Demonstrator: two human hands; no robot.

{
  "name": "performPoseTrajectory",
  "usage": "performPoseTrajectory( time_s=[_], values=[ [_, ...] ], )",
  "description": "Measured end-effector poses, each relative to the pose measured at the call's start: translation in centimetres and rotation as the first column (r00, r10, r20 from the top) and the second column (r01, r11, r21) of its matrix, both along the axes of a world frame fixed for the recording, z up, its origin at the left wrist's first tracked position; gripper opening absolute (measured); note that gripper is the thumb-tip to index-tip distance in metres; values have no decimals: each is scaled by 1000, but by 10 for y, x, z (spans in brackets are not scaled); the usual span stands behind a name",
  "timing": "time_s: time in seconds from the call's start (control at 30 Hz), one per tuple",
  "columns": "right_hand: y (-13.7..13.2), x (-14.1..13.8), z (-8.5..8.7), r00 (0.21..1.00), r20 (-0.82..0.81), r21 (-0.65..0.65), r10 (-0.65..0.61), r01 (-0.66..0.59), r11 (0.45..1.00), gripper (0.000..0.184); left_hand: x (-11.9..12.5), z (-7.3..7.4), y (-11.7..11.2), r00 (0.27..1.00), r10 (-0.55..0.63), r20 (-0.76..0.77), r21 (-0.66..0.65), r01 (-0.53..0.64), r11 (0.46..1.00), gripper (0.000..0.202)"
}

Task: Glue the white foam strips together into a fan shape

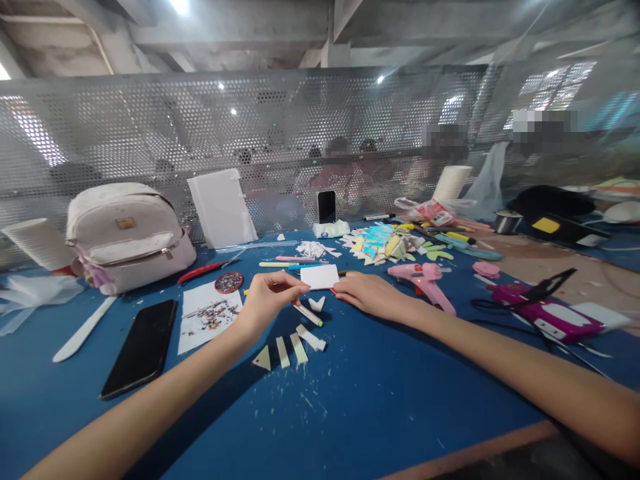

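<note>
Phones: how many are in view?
2: the flat phone left of the left hand, and the upright phone beyond the white card. More could be hidden.

Ceiling: bare grey concrete (270, 30), crossed by heavy beams (348, 17).
Partition: perforated metal screen (210, 127), grey, spanning the far side of the table; dim shapes behind, blurred.
Window: multi-paned, bright, upper right (559, 87); seen hazily.
Lighting: one bright lamp (180, 6) at the top edge; smaller points of light about the screen.
Table: blue top (370, 393), pale scuffs; reddish-brown front edge (480, 453); brownish patch (543, 248) at right.
</note>
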State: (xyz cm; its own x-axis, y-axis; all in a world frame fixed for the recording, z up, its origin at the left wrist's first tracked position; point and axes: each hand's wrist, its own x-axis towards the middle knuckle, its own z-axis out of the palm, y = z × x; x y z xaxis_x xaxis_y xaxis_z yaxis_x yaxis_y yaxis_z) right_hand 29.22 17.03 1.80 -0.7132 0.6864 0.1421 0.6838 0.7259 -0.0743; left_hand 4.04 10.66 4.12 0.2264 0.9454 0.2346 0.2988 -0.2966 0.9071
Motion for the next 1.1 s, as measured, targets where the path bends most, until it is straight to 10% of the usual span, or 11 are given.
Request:
performPoseTrajectory(
  time_s=[0.67,1.1],
  values=[
    [-4,20,28,988,-127,-53,-89,83,995,25,-6,-5,2,1000,22,-12,0,-22,1000,19],
    [1,35,-9,994,91,59,67,-73,996,36,0,-1,-2,1000,4,-1,-19,-4,1000,17]
  ],
)
